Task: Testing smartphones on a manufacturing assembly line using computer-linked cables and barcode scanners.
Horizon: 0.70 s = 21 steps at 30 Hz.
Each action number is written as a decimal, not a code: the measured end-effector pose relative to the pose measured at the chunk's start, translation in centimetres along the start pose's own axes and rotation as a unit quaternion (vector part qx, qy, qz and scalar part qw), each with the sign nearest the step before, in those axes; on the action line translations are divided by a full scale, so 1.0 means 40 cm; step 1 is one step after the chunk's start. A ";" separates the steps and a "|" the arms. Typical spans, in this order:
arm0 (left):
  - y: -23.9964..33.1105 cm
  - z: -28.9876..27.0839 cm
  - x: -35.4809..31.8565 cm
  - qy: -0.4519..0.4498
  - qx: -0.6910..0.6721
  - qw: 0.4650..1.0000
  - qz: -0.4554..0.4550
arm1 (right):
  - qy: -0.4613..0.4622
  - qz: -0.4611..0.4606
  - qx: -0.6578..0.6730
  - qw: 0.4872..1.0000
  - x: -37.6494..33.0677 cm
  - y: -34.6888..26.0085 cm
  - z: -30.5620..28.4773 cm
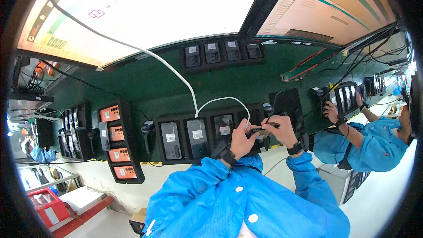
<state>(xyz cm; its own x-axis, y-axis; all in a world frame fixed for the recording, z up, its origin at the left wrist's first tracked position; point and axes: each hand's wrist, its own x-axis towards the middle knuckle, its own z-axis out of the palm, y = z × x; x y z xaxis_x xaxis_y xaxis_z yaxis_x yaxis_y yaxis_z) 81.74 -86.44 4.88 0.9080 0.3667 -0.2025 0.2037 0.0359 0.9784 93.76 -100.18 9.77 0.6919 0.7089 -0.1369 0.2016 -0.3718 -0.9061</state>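
My left hand (243,140) is closed, its fingers pinched round the end of a thin white cable (224,99). Close beside it, my right hand (283,131) is closed too, pinching a small dark thing that I cannot make out. Between and below the fingers is a partly hidden object, too covered to name. Both hands are over the right end of a black foam tray (179,161). To their left, that tray holds a grey phone (171,139), another grey phone (198,137) and a dark phone (224,128), each with a white label.
A handheld scanner (148,128) lies left of the tray. Farther left, a black tray (139,177) carries several orange-backed phones. More phones sit in a tray (224,65) below a large monitor (150,9). At right, a co-worker's hands (330,111) are at another phone tray.
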 end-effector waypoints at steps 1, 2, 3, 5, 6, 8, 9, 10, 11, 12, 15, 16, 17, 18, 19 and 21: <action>-0.014 0.004 0.001 0.012 -0.002 1.000 0.026 | -0.008 0.003 -0.025 1.000 0.003 -0.007 -0.005; -0.010 0.004 0.003 0.023 -0.003 0.998 0.053 | -0.015 0.006 -0.049 0.999 0.004 -0.011 -0.009; -0.004 0.003 0.003 0.023 -0.005 0.998 0.055 | -0.015 0.004 -0.051 0.999 0.003 -0.016 -0.006; 0.016 -0.003 -0.003 0.013 -0.026 0.999 0.036 | 0.014 -0.077 -0.081 0.994 -0.007 -0.026 0.008; 0.016 -0.005 -0.007 0.015 -0.025 0.999 0.039 | 0.014 -0.081 -0.081 0.993 -0.015 -0.018 0.014; 0.004 -0.012 -0.009 0.015 -0.003 0.999 0.039 | 0.048 -0.174 -0.091 0.979 -0.008 0.016 0.027; -0.003 -0.016 -0.003 0.021 -0.001 0.999 0.046 | 0.047 -0.183 -0.091 0.978 0.012 0.025 0.021; -0.016 -0.019 0.004 0.064 0.054 0.993 0.085 | 0.024 -0.079 -0.090 0.993 0.037 0.031 0.010; -0.040 -0.029 0.005 0.106 0.110 0.981 0.119 | -0.001 0.029 -0.087 0.996 0.063 0.046 0.012; -0.050 -0.051 0.009 0.111 0.141 0.980 0.091 | 0.023 0.006 -0.119 0.993 0.104 0.075 0.016; -0.088 -0.127 -0.009 0.089 0.108 0.989 0.044 | 0.182 -0.066 -0.136 0.972 0.172 0.124 0.115; -0.100 -0.145 -0.025 0.096 0.111 0.988 0.045 | 0.233 -0.096 -0.199 0.947 0.162 0.118 0.160; -0.109 -0.172 -0.037 0.080 0.102 0.992 0.013 | 0.281 -0.129 -0.257 0.916 0.153 0.081 0.218; -0.121 -0.202 -0.049 0.062 0.091 0.994 -0.021 | 0.198 -0.090 -0.180 0.959 0.126 0.011 0.269; -0.127 -0.230 -0.070 0.074 0.102 0.992 -0.017 | 0.116 -0.087 -0.006 0.989 0.097 0.010 0.338; -0.162 -0.288 -0.096 -0.051 0.210 0.976 0.021 | -0.082 -0.057 0.038 0.994 0.051 -0.004 0.435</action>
<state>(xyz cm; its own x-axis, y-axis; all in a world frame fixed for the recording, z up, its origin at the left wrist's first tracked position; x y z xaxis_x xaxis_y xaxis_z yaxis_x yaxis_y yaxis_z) 72.72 -77.38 -0.19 0.9459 0.2653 -0.1867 0.2785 -0.3691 0.8867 83.08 -88.24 2.66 0.5432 0.8348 -0.0893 0.2157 -0.2415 -0.9461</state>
